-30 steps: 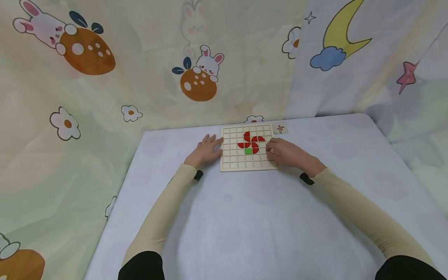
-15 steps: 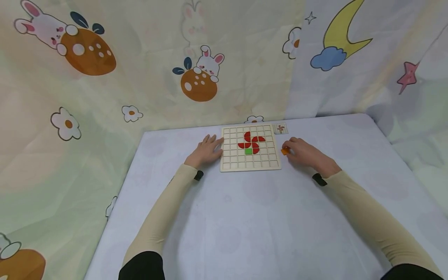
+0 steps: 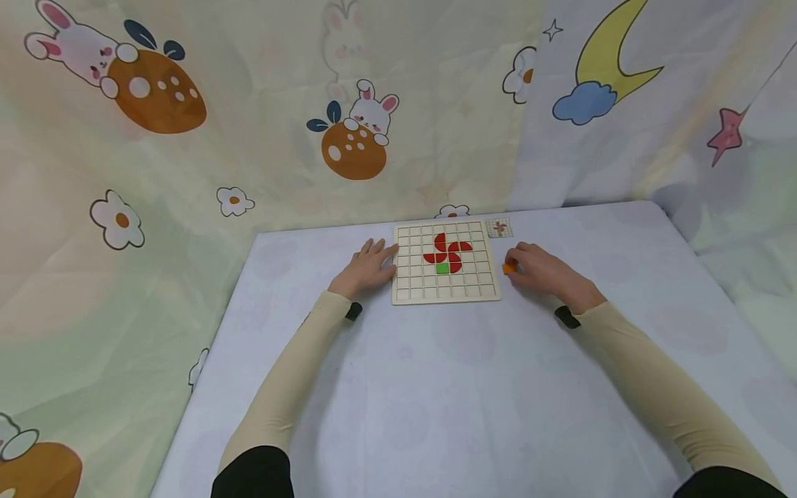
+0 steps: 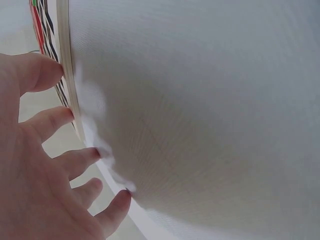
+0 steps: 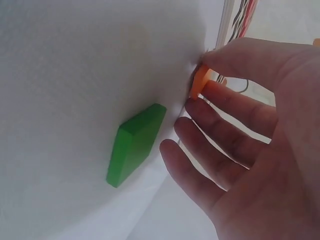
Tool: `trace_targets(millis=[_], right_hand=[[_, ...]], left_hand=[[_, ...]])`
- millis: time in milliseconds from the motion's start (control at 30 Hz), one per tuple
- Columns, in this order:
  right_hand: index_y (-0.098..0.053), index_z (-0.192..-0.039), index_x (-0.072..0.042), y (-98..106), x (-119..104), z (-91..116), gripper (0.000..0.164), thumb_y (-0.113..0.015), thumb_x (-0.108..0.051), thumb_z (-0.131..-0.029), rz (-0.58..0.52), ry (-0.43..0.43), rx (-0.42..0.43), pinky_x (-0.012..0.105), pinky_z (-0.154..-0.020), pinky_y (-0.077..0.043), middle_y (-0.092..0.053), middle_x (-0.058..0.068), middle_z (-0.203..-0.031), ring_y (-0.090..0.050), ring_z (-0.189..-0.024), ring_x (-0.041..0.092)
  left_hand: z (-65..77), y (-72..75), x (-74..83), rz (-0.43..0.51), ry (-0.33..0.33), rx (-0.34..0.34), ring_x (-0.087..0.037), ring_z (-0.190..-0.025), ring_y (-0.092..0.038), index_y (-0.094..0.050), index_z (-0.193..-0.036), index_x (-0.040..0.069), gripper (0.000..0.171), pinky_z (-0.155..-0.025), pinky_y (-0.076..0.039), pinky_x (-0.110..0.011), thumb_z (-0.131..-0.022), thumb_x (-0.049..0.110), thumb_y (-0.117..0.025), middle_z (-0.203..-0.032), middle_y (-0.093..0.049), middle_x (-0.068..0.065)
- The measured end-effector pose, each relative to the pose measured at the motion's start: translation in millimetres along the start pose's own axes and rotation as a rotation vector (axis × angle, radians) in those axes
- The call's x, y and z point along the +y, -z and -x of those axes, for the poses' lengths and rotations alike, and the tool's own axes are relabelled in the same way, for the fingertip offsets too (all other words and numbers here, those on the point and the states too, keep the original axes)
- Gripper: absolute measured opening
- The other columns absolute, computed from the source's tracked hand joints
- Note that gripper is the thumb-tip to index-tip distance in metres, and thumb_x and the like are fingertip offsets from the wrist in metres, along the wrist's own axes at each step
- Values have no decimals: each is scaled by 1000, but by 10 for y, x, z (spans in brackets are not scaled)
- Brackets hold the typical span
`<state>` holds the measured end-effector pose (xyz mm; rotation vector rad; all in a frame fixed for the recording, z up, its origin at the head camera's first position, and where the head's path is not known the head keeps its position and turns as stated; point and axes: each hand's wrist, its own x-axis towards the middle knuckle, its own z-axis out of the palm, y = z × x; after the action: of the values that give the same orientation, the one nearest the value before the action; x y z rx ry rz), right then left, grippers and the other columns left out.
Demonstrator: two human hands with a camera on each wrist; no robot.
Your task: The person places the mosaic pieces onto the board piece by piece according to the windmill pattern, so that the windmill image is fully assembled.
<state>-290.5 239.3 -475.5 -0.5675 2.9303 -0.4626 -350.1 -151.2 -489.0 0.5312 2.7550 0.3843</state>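
Observation:
A pale wooden grid board (image 3: 411,283) lies on the white table, bearing a pinwheel of red curved pieces (image 3: 454,263) and one green square (image 3: 443,268). My left hand (image 3: 366,268) rests at the board's left edge with fingers spread; its thumb (image 4: 42,72) touches the side. Just off the right edge, my right hand (image 3: 543,273) pinches a small orange block (image 5: 201,81) between thumb and forefinger, low over the cloth. In the right wrist view a loose green block (image 5: 136,145) lies beside those fingers; the hand hides it from the head view.
A small pattern card (image 3: 499,228) sits at the board's upper right corner, showing a pinwheel on a grid. Behind the table (image 3: 436,387) hangs a printed fabric backdrop (image 3: 261,124) with rabbits, flowers and a moon.
My right hand has moved right, off the board's right edge, and the orange block has come into sight at its fingertips. The left hand and the pieces on the board stay put.

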Motion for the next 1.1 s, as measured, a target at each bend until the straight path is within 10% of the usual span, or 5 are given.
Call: trace_targets(millis=[567,1100], right_hand=[[-65,-103,-8,-61,-363,-155,17,-68,-22,-94,-111,33,-5,40,-83,-51,-67,7,-101,-56,-92,23],[-70,-103,-15,-345,-898,-305,16,-72,-27,-93,68,347,29,33,-81,-54,-66,1,-101,-57,-90,18]], left_hand=[[7,-10,-5,5,2,10,-33,-158,2,-25,-161,29,60,-124,-12,-59,-105,44,-41,-171,-10,-8],[1,-26,-18,-4,-13,26,-34,-158,1,-25,-161,29,60,-124,-13,-60,-105,45,-40,-170,-12,-9]])
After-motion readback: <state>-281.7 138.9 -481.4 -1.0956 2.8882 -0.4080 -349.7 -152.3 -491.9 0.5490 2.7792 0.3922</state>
